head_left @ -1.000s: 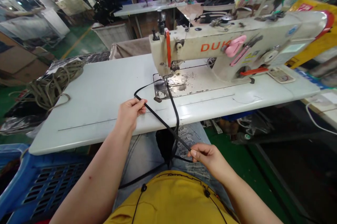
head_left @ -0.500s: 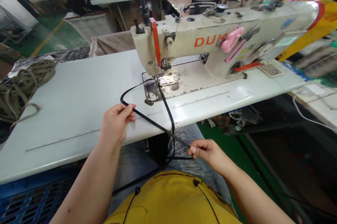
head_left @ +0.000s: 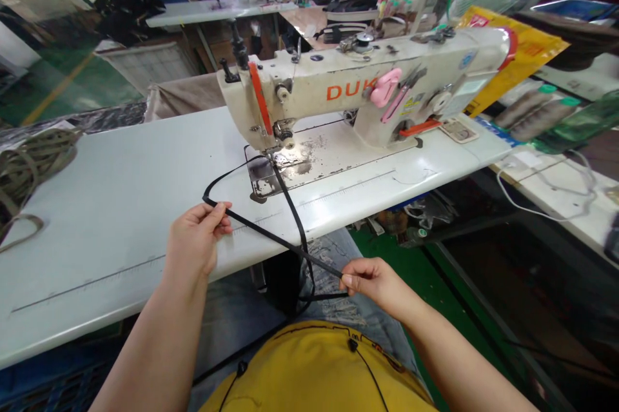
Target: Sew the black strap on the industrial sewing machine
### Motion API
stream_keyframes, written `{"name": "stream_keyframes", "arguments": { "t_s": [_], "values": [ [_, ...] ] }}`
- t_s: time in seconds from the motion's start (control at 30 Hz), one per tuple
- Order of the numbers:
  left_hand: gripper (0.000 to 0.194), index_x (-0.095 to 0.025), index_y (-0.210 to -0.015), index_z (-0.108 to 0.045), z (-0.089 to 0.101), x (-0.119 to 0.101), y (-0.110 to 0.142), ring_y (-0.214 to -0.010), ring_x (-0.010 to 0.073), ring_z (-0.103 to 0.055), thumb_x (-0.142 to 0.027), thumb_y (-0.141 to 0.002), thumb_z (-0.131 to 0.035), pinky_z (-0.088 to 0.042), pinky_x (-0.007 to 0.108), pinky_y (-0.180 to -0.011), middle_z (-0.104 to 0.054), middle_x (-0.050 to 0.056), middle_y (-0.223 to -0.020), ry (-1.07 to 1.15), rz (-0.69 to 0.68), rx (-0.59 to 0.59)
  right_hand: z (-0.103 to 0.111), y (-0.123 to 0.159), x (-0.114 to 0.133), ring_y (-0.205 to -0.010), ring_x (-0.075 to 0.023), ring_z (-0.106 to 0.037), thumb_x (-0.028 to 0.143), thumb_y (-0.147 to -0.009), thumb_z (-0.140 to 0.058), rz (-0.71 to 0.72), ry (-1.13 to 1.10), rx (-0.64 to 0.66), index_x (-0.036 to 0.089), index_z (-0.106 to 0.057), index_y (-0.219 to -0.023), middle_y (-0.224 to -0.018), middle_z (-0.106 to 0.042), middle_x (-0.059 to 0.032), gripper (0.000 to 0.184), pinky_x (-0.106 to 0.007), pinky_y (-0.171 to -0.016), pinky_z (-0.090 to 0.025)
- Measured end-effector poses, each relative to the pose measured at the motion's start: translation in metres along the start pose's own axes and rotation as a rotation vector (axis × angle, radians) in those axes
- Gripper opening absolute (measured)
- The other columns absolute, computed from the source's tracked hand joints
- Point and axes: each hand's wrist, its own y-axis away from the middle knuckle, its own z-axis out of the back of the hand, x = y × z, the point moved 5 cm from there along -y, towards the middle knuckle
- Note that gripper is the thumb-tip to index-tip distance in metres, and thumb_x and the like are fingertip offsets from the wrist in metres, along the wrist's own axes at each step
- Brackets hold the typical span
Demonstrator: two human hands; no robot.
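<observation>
Both bare arms are being stretched forward. The left hand [head_left: 193, 239] is being held up higher, its fingers pinched shut. The right hand [head_left: 374, 282] is being kept lower and closer, pinched too.

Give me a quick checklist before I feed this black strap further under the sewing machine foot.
1. Left hand pinches the black strap: ok.
2. Right hand pinches the strap's near end: ok.
3. Strap between the hands is taut and straight: ok.
4. Strap runs under the presser foot: cannot tell, too small.
5. Fingers away from the needle area: ok.
6. Table bare around the strap loop: ok.
</observation>
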Motion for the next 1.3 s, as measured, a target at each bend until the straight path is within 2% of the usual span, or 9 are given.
{"name": "stream_keyframes", "arguments": {
  "t_s": [0.27,0.5,0.8,1.1,1.3],
  "values": [
    [0.036,-0.013,-0.064,-0.065,0.003,0.004,-0.003,-0.055,0.0069,-0.057,-0.034,-0.057,-0.093,-0.053,0.015,-0.047,-0.076,0.009,-0.088,0.008,-0.047,-0.002,0.004,0.009,-0.005,-0.065,-0.0162,-0.06,0.063,-0.079,-0.082,-0.002,-0.009,-0.019,0.018,-0.078,-0.074,-0.066,-0.068,-0.0022,0.045,-0.028,-0.066,-0.046],
    [0.034,-0.013,-0.062,-0.063,0.003,0.004,-0.002,-0.054,0.0068,-0.059,-0.031,-0.055,-0.091,-0.059,0.017,-0.051,-0.075,0.006,-0.086,0.039,-0.035,-0.03,0.01,0.014,-0.009,-0.064,-0.0161,-0.059,0.067,-0.077,-0.082,-0.005,-0.035,-0.03,0.018,-0.078,-0.075,-0.064,-0.067,-0.0016,0.049,-0.029,-0.066,-0.046],
    [0.033,-0.013,-0.061,-0.063,0.002,0.004,-0.002,-0.05,0.0063,-0.06,-0.031,-0.057,-0.091,-0.06,0.016,-0.051,-0.075,0.005,-0.081,0.022,-0.025,-0.051,0.017,0.019,-0.02,-0.064,-0.0154,-0.058,0.066,-0.077,-0.082,-0.017,-0.038,-0.051,0.018,-0.078,-0.075,-0.065,-0.068,-0.0021,0.048,-0.028,-0.065,-0.044],
    [0.029,-0.013,-0.063,-0.065,0.001,0.002,-0.001,-0.05,0.0068,-0.06,-0.028,-0.06,-0.09,-0.061,0.017,-0.051,-0.075,0.005,-0.079,0.029,-0.027,-0.043,0.019,0.022,-0.022,-0.062,-0.0151,-0.058,0.057,-0.078,-0.081,-0.015,-0.04,-0.056,0.018,-0.079,-0.074,-0.064,-0.067,-0.002,0.039,-0.027,-0.063,-0.043],
    [0.028,-0.013,-0.063,-0.064,0.004,0.003,-0.001,-0.051,0.0071,-0.061,-0.027,-0.062,-0.089,-0.061,0.017,-0.051,-0.075,0.005,-0.08,0.031,-0.028,-0.041,0.018,0.022,-0.02,-0.064,-0.016,-0.059,0.061,-0.079,-0.081,-0.021,-0.03,-0.04,0.018,-0.079,-0.075,-0.065,-0.068,-0.0024,0.043,-0.027,-0.063,-0.045]
  ]
}}
